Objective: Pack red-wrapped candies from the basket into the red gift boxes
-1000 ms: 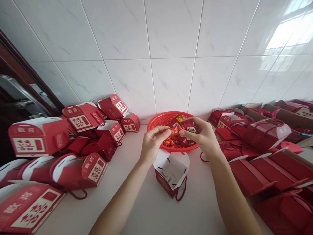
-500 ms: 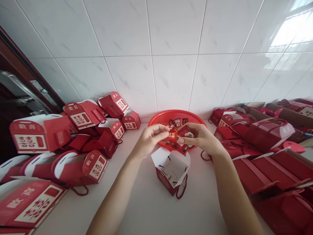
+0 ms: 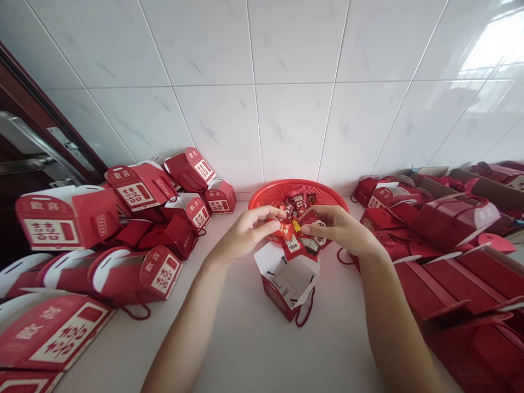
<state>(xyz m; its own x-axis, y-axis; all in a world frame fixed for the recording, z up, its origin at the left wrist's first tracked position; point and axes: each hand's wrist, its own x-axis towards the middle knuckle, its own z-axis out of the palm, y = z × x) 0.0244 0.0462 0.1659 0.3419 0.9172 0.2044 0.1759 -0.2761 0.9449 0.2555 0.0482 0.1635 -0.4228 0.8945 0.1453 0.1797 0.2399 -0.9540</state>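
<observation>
Over the near rim of a red plastic basket [image 3: 264, 191], my left hand [image 3: 248, 232] pinches a red-orange candy packet [image 3: 282, 229]. My right hand [image 3: 338, 229] is closed on a dark red candy packet [image 3: 319, 230] with white and dark lettering. Between the hands, more wrapped candies [image 3: 295, 246] show, some partly hidden by my fingers. Small dark wrapped candies [image 3: 301, 202] lie at the back of the basket. Just below my hands stands a small red gift box [image 3: 286, 278], its white inside open upward and a dark red cord handle at its right.
Assembled red gift boxes [image 3: 135, 194] with cord handles are stacked at the left, beside a dark door with a metal handle [image 3: 28, 147]. Many more red boxes [image 3: 454, 221] crowd the right side. A white tiled wall [image 3: 295, 125] rises behind the basket.
The view has shifted slightly. My hands have parted a little, and more candy packets now show between them, above the box's back edge. The gift box stays in place.
</observation>
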